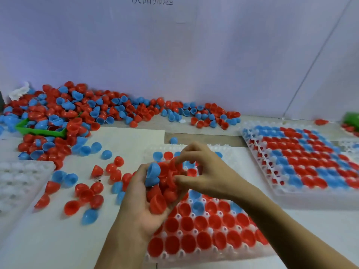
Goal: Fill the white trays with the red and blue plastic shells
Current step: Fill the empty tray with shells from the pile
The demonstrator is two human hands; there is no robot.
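My left hand (143,206) cups a bunch of shells (165,183), mostly red with one blue on top, above the near white tray (209,255). My right hand (204,171) reaches into that bunch and pinches a red shell at its top. The near tray's front rows hold red and blue shells open side up. Its far part is hidden behind my hands. A big pile of loose red and blue shells (77,113) lies at the back left.
A full white tray (303,158) sits at the right. An empty white tray (17,181) lies at the left edge. A green bin (38,131) is half buried in the pile. Loose shells (85,193) are scattered left of the near tray. A wall stands behind.
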